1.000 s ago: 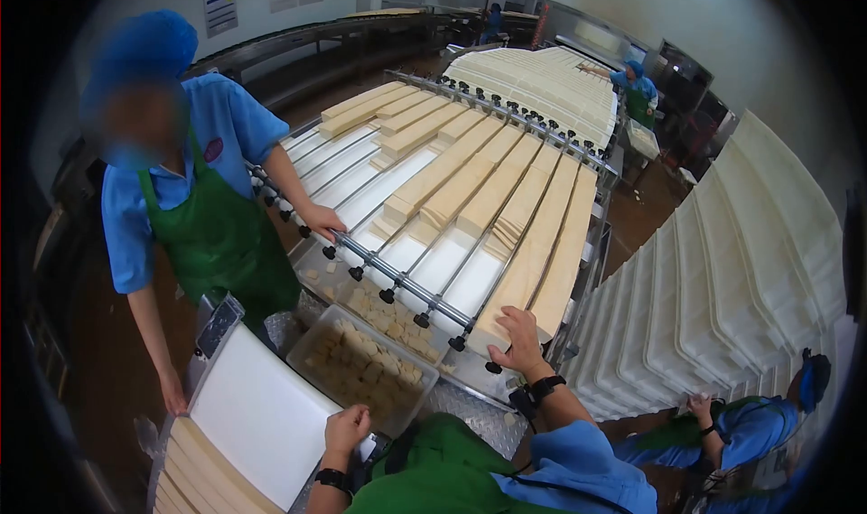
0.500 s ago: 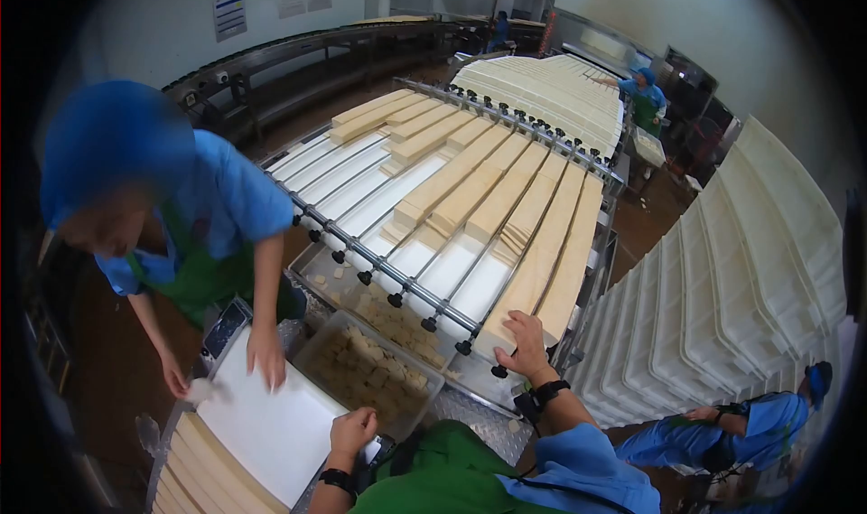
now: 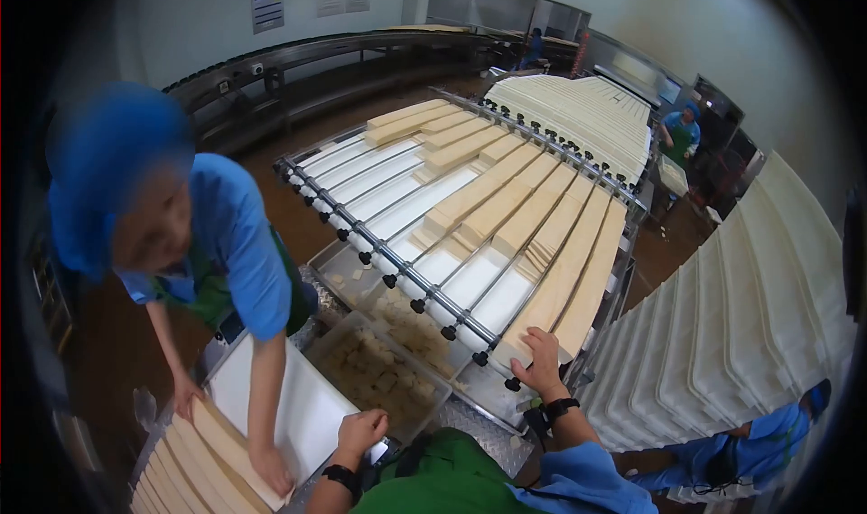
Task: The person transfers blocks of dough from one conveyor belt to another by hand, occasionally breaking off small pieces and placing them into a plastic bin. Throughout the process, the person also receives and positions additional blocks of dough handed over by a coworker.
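Note:
My right hand (image 3: 542,362) rests, fingers apart, on the near end of a long stack of pale flat squares (image 3: 564,284) in a lane of the slanted rack. My left hand (image 3: 363,431) is closed beside the right edge of a white board (image 3: 312,397); what its curled fingers hold, if anything, is hidden. Between my hands and the rack sits a clear bin (image 3: 440,406) with loose pale pieces. More stacks (image 3: 492,189) lie in the rack's other lanes, some of them short. At the lower left, a co-worker's two hands touch long stacks (image 3: 194,460) beside the board.
A co-worker (image 3: 244,243) in a blue cap leans in at the left. A metal bar (image 3: 397,266) with black knobs crosses the rack's near edge. Tall nested white trays (image 3: 686,324) stand at the right, with another person (image 3: 750,451) below them.
The co-worker's hands have moved from the white board and its left side down onto the long stacks. The view has shifted slightly. My hands hold nearly the same places.

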Demonstrator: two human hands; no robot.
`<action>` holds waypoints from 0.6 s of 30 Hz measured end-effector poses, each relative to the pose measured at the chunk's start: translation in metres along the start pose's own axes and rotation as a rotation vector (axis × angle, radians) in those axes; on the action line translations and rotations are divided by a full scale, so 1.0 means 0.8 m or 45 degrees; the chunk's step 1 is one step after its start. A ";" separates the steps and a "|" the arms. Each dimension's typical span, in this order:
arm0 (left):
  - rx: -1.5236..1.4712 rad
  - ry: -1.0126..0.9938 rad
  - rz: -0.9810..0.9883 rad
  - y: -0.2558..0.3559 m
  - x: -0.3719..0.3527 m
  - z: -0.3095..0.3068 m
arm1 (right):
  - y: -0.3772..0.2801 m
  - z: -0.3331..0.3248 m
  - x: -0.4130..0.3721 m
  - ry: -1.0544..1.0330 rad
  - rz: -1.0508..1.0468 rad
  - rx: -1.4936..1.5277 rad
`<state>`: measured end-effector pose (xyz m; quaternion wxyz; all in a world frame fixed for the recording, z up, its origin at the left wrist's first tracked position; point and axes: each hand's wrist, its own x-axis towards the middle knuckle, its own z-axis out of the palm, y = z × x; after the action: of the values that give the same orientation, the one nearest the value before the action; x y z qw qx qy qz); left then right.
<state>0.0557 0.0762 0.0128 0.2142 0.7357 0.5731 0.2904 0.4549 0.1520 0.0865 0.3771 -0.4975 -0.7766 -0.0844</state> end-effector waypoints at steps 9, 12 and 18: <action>0.090 -0.186 -0.028 -0.013 0.001 0.006 | 0.014 0.019 -0.020 -0.010 0.083 0.070; 0.084 -0.174 0.004 -0.017 0.001 0.012 | 0.031 0.026 -0.032 -0.065 0.094 0.094; 0.001 -0.148 -0.045 -0.019 0.000 0.008 | 0.009 0.015 -0.020 -0.233 0.177 -0.033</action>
<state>0.0489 0.0804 -0.0021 0.2521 0.7411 0.5728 0.2431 0.4585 0.1509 0.0656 0.3030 -0.5608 -0.7702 -0.0224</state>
